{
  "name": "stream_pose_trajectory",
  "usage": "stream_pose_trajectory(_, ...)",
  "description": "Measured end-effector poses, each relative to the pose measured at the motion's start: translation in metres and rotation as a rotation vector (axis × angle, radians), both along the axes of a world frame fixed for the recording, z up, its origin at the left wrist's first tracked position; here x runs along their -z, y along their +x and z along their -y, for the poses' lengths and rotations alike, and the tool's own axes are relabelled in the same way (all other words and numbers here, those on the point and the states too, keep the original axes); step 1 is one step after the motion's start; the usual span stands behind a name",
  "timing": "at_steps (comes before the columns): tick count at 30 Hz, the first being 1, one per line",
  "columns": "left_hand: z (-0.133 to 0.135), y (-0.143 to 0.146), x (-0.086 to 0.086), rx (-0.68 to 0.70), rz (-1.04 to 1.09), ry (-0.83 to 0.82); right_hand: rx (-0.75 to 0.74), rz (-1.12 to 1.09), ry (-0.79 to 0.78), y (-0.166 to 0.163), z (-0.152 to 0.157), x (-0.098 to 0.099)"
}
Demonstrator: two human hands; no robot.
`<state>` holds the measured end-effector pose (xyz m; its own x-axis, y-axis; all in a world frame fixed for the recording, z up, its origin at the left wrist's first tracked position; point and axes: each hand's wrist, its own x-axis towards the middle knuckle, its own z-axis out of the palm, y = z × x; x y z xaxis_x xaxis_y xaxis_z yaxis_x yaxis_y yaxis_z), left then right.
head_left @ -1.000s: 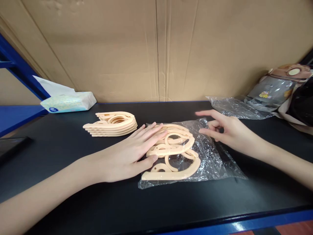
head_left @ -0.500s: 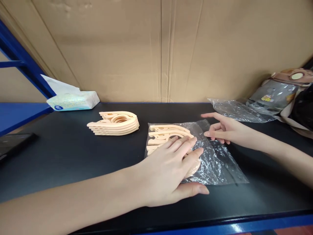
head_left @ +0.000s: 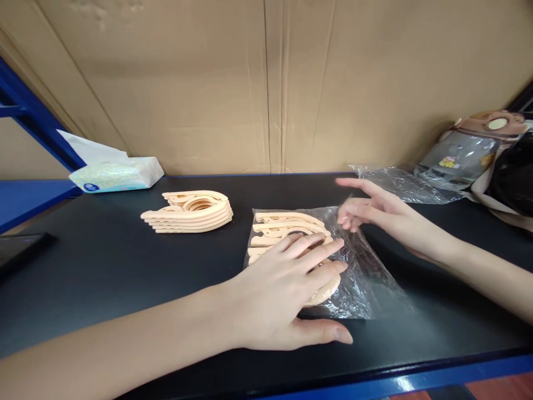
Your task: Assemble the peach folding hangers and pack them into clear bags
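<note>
A clear plastic bag [head_left: 353, 289] lies on the black table with several cream folding hangers [head_left: 287, 216] inside it. Flat across the bag and hangers rests my left hand [head_left: 287, 283], fingers spread and thumb out to the side, hiding part of the hangers. My right hand [head_left: 375, 208] pinches the bag's far right edge, which is raised off the table; its index finger points out to the left. To the left of the bag sits a neat stack of loose cream folding hangers [head_left: 191, 214].
A tissue pack [head_left: 119, 175] stands at the back left, with a dark flat device [head_left: 23, 250] nearer me. Another clear plastic bag [head_left: 400, 180] lies at the back right beside a clear bottle with a brown lid [head_left: 462, 150]. Cardboard [head_left: 200, 83] backs the table.
My right hand has lifted the bag's right edge up and drawn it slightly left. My left hand stays spread on the bag. The view has shifted a little.
</note>
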<state>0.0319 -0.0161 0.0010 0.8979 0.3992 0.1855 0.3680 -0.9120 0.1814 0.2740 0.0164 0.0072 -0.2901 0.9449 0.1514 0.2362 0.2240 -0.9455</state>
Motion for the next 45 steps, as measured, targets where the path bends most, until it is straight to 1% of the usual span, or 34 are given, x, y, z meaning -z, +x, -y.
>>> stream_pose_trajectory(3, 0.001, -0.001, -0.002, 0.038, 0.002, -0.017, -0.038, -0.044, 0.004, 0.003, -0.003, 0.002)
stream_pose_trajectory(6, 0.001, -0.003, -0.004, 0.074, 0.033, -0.051, -0.151, 0.016, 0.079, 0.006, -0.005, 0.006)
stream_pose_trajectory(9, 0.000, -0.004, -0.004, 0.089, 0.152, -0.161, -0.204, 0.122, 0.167, 0.004, -0.003, 0.011)
stream_pose_trajectory(12, -0.002, -0.005, -0.003, 0.030, 0.356, -0.256, -0.190, 0.215, 0.262, -0.002, 0.001, 0.014)
stream_pose_trajectory(14, -0.003, -0.004, -0.001, -0.023, 0.460, -0.233, -0.209, 0.282, 0.324, -0.006, 0.002, 0.015)
stream_pose_trajectory(15, -0.004, -0.003, 0.000, -0.040, 0.480, -0.208, -0.226, 0.308, 0.353, -0.007, 0.003, 0.016)
stream_pose_trajectory(19, -0.007, 0.000, 0.001, -0.050, 0.397, -0.147, -0.250, 0.357, 0.413, -0.008, 0.000, 0.019)
stream_pose_trajectory(26, -0.006, 0.001, -0.001, -0.021, 0.285, -0.105, -0.254, 0.412, 0.403, -0.004, -0.005, 0.022)
stream_pose_trajectory(29, -0.005, 0.002, -0.001, 0.041, 0.249, -0.089, -0.289, 0.388, 0.359, -0.002, -0.008, 0.022)
stream_pose_trajectory(35, -0.004, 0.001, 0.002, 0.148, 0.192, 0.064, -0.323, 0.403, 0.233, 0.001, -0.011, 0.022)
stream_pose_trajectory(38, -0.003, 0.001, 0.003, 0.150, 0.167, 0.136, -0.330, 0.350, 0.183, 0.003, -0.011, 0.019)
stream_pose_trajectory(40, -0.002, 0.000, 0.003, 0.145, 0.174, 0.147, -0.293, 0.273, 0.157, 0.005, -0.013, 0.017)
stream_pose_trajectory(42, -0.002, -0.001, 0.002, 0.159, 0.207, 0.142, -0.206, 0.201, 0.152, 0.006, -0.017, 0.017)
stream_pose_trajectory(45, -0.002, -0.002, -0.001, 0.220, 0.248, 0.120, -0.065, 0.216, 0.174, 0.009, -0.026, 0.020)
